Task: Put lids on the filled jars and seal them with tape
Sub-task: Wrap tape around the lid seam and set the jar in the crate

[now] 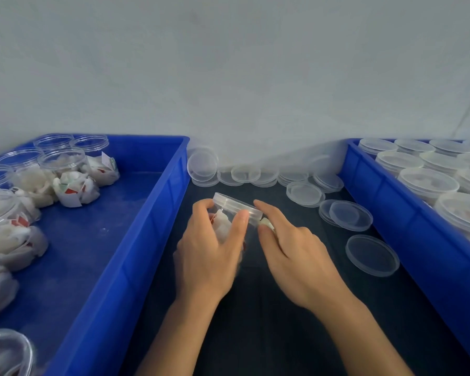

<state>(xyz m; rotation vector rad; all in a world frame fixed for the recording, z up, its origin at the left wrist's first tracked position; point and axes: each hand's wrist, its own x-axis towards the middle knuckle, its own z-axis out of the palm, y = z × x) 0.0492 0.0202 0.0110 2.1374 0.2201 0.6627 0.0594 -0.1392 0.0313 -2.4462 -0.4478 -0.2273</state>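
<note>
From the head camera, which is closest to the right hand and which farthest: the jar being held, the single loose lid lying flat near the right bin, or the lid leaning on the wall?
1. The held jar, touching the right hand, in the middle.
2. The single flat lid, to its right, beside the right blue bin.
3. The leaning lid, far back left against the wall.
</note>
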